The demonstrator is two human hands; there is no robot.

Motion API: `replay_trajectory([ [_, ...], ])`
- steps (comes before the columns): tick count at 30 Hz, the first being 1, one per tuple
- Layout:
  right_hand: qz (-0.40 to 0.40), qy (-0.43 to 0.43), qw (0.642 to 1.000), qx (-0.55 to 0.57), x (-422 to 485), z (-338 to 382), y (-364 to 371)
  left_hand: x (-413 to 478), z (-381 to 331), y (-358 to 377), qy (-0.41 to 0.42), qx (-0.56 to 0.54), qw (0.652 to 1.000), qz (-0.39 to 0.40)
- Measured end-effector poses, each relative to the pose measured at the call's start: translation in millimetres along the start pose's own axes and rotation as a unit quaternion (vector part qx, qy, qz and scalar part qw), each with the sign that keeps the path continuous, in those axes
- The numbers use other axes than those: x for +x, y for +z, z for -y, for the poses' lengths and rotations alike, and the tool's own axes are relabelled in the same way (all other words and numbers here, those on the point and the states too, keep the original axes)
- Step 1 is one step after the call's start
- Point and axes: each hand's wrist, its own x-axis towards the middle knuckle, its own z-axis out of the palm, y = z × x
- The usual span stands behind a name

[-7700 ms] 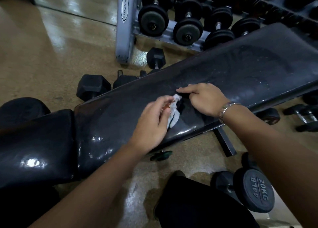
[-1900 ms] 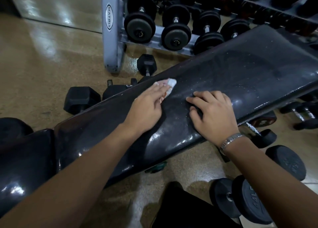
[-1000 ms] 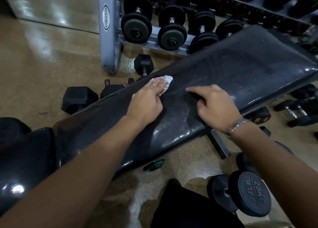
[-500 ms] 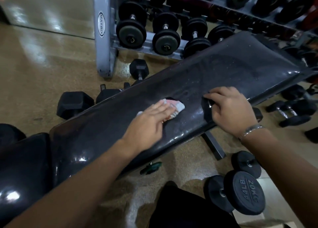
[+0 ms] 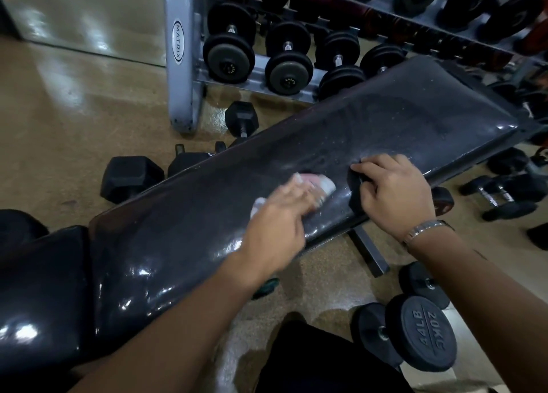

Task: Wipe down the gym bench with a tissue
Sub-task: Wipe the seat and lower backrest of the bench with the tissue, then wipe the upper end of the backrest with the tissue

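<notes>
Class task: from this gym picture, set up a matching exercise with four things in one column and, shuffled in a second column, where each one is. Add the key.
Column 1
1. tissue
2. right hand
3. dumbbell marked 20KG
4. MATRIX rack

Column 2
A. on the floor, on the near side of the bench
B. under the fingers of the left hand, on the bench
C. resting on the bench close to its near edge
D. standing beyond the bench, loaded with dumbbells

Pairs: 1-B, 2-C, 3-A, 4-D
</notes>
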Motion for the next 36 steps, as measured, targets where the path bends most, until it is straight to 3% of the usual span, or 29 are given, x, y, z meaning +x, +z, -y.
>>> replay_trajectory([
  [3,0.001,-0.009,1.000,-0.004,0,-3,-1,-27,21,-6,0.138,0.001,0.989,0.048],
  [4,0.004,-0.010,1.000,-0.003,-1,-4,-1,-22,34,-13,0.131,0.017,0.990,0.040],
  [8,0.004,0.004,1.000,0.005,0,-1,-1,17,33,-18,-0.048,0.026,0.998,-0.036],
  [9,0.009,0.008,1.000,0.006,0,1,-1,15,19,-11,-0.044,0.020,0.998,-0.034],
  [12,0.017,0.011,1.000,-0.001,0,0,-2,-13,2,5,0.107,0.006,0.994,0.033],
  [14,0.021,0.004,1.000,-0.002,-1,-3,-3,-15,19,-2,0.163,0.006,0.986,0.041],
  [18,0.007,0.009,1.000,0.019,-1,-1,-2,23,17,-7,0.012,0.006,1.000,-0.028],
  [20,0.002,0.016,1.000,0.026,-2,1,-2,21,-6,4,-0.011,-0.005,1.000,-0.027],
  [29,-0.006,0.022,0.999,0.034,0,2,-2,-18,-16,36,0.138,-0.011,0.990,-0.016],
  [36,-0.002,0.029,0.999,0.045,0,1,-2,-24,-18,37,0.174,-0.005,0.985,-0.015],
])
